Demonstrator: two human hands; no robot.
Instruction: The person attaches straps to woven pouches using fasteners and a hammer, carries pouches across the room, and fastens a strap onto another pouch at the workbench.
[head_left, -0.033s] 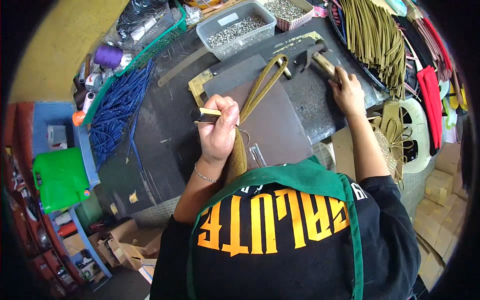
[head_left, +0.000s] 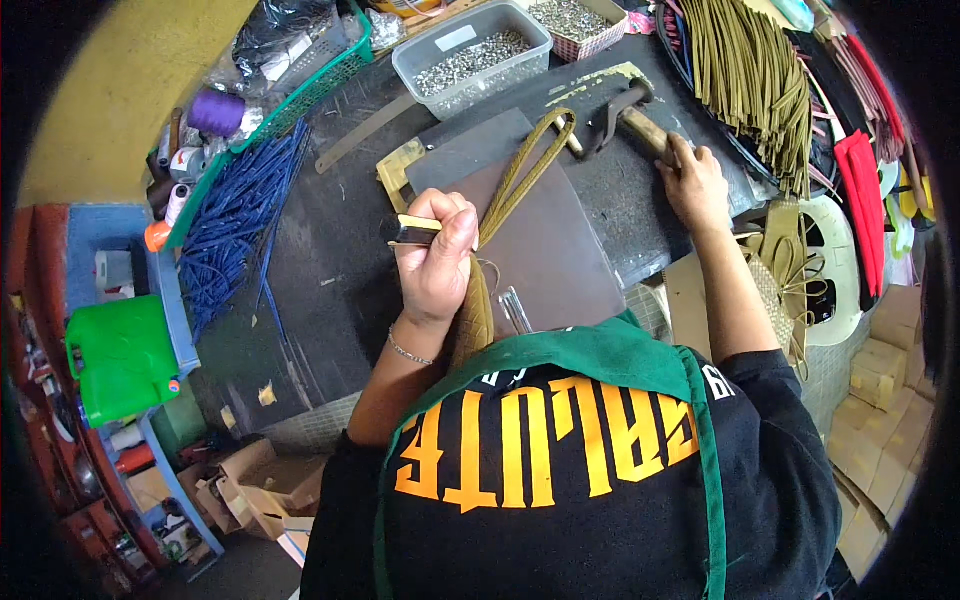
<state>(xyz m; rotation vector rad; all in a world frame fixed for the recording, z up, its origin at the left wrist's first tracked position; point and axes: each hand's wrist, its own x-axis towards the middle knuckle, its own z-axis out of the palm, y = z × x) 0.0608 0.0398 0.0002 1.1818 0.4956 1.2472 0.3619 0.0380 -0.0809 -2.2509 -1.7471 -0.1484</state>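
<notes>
My left hand (head_left: 437, 255) is closed round a short black-and-yellow handle (head_left: 412, 231); its working end is hidden by my fingers. Beside and under that hand runs an olive braided strap (head_left: 476, 300), whose far end forms a narrow loop (head_left: 530, 165) over a brown board (head_left: 560, 245). My right hand (head_left: 697, 185) grips the end of a wooden-handled hammer (head_left: 645, 130) at the right of the bench. The hammer's dark curved head points away from me, near a small pale-ended rod (head_left: 570, 138). A thin metal piece (head_left: 514, 308) lies on the board near my apron.
Clear tubs of small metal fittings (head_left: 470, 65) stand at the back. Blue strips (head_left: 235, 225) lie left, beside a green basket (head_left: 320, 85) and purple thread (head_left: 217, 114). Olive strips (head_left: 745, 75) fill the back right. A metal ruler (head_left: 365, 134) rests on the dark bench (head_left: 310, 310).
The hammer has turned slightly, its head shifting a little and showing more of its curved side. My right hand moved with it slightly; my left hand and the strap look the same.
</notes>
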